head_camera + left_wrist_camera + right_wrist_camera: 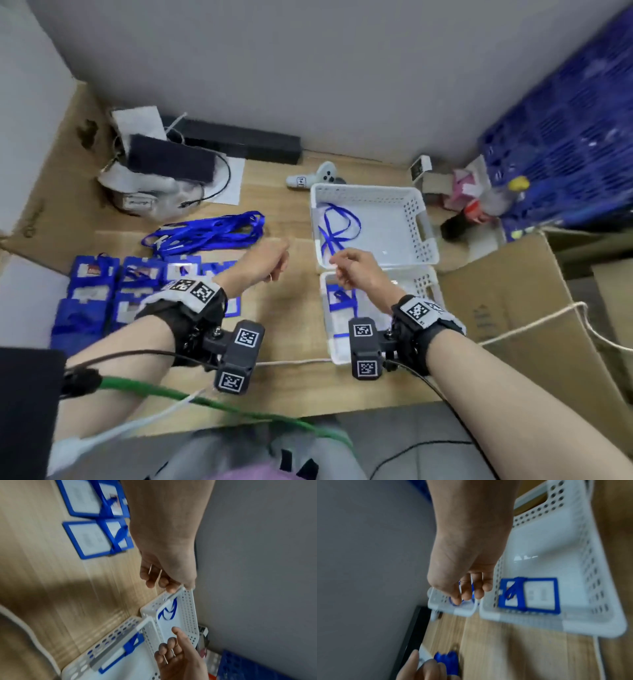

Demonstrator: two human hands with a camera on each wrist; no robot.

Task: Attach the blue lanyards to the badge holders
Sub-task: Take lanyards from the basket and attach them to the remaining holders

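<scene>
Several blue-framed badge holders [99, 294] [89, 539] lie in rows at the table's left, some with lanyards on them. Behind them is a loose pile of blue lanyards [205, 234] [447, 660]. The far white basket [370, 187] [188, 608] holds one lanyard [337, 226] [168, 612]. In the near white basket [337, 356] [590, 574] lies a badge holder with its lanyard attached [340, 308] [530, 595]. My left hand [274, 260] [159, 581] hovers over bare table, fingers loosely curled, empty. My right hand [349, 267] [469, 591] hangs over the two baskets' shared edge, also empty.
A cardboard box [513, 325] crowds the table's right edge, with a white cord [565, 308] across it. A game controller [315, 178], a black bar [239, 140] and a grey bag [154, 181] sit at the back. A blue crate [565, 137] stands far right.
</scene>
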